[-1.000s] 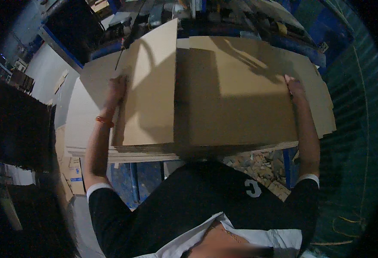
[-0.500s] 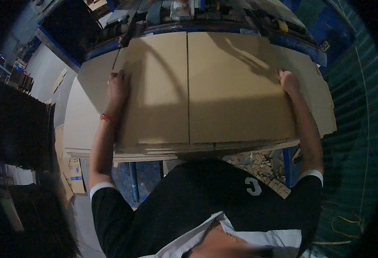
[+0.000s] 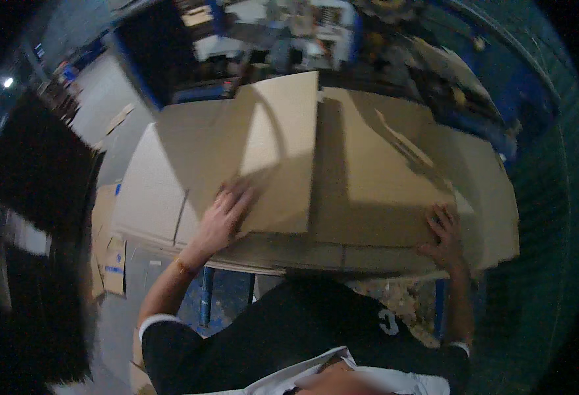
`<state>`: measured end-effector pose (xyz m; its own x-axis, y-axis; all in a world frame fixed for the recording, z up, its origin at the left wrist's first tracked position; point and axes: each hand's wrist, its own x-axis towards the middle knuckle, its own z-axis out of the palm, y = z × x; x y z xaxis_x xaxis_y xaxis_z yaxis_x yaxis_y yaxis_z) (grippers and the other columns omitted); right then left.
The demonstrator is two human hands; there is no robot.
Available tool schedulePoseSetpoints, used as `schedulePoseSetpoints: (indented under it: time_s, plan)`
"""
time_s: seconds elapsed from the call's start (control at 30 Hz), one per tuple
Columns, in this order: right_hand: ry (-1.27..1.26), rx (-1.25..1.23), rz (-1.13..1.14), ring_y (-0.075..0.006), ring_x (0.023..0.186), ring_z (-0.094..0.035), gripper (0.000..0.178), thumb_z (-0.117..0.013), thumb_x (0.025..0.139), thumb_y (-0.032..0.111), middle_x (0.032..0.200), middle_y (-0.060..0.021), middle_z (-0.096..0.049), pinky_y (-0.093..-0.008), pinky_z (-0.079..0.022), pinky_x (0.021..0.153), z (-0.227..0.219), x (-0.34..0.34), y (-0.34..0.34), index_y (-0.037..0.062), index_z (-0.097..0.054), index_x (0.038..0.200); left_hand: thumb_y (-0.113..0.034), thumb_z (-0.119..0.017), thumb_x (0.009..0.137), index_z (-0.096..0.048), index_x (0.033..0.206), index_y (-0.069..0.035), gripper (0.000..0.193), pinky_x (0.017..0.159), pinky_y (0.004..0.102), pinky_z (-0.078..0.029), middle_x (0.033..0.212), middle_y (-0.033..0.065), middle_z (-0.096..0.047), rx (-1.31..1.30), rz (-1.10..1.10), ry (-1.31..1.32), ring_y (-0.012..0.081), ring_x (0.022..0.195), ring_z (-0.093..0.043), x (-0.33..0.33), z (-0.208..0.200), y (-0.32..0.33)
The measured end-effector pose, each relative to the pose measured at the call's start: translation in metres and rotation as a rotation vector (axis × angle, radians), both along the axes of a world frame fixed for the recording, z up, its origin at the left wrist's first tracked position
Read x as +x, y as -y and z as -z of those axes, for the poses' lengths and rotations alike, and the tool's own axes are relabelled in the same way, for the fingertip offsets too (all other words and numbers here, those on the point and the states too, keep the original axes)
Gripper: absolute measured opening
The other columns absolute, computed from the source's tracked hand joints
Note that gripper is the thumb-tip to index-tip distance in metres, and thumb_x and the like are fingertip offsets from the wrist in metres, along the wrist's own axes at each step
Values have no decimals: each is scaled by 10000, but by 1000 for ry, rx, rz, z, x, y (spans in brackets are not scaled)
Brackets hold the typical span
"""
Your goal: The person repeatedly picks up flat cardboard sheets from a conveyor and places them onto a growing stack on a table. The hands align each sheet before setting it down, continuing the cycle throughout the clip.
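Observation:
A brown corrugated cardboard sheet [image 3: 395,158] lies on a stack of larger cardboard sheets [image 3: 144,191] in front of me. Its left panel [image 3: 281,178] stands a little off the right one at the middle edge and casts a shadow there. My left hand [image 3: 227,210] rests on this left panel near its lower left, fingers stretched and slightly blurred, palm down. At the near right corner of the right panel, my right hand [image 3: 444,237] touches the board with its fingers apart. Neither hand grips anything that I can see.
Behind the stack stands a machine with a blue frame [image 3: 467,125]. Cardboard scraps [image 3: 395,296] lie below the stack. Flat cardboard pieces [image 3: 108,257] are on the floor at the left. Green corrugated sheeting [image 3: 540,230] rises at the right.
Both hands have come nearer to me, the left also rightward onto the panel. The left panel's middle edge has lifted and shifted right. The view has moved slightly.

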<state>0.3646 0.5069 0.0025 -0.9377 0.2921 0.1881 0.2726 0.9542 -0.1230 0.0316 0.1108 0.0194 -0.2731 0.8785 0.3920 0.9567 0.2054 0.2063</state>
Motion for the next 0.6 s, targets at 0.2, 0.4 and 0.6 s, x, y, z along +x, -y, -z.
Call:
schedulePoseSetpoints:
  time_s: [0.2, 0.4, 0.6]
  plan:
    - [8, 6, 73, -377, 1230, -364, 624, -692, 709, 375, 1366, -150, -394, -477, -290, 1012, -10, -83, -66, 140, -510, 1258, -330, -559, 816, -379, 1328, -60, 606, 999, 427, -353, 1287, 171, -442, 169, 39, -129, 347, 1179, -427, -66, 11, -66]
    - [-55, -62, 327, -404, 1105, -461, 443, -592, 819, 266, 1264, -204, -467, -479, -366, 916, -8, -155, -113, 93, -522, 1221, -314, -590, 804, -290, 1376, -93, 683, 1004, 523, -297, 1323, 173, -390, 107, -473, -270, 335, 1209, -391, -125, 0, -164]
    - [-282, 170, 288, -405, 1030, -514, 443, -559, 849, 307, 1159, -221, -536, -498, -397, 869, 13, -31, -111, 75, -514, 1223, -402, -691, 727, -257, 1375, -7, 874, 1040, 517, -225, 1396, 242, -283, 403, -568, -188, 377, 1287, -290, -74, -7, -79]
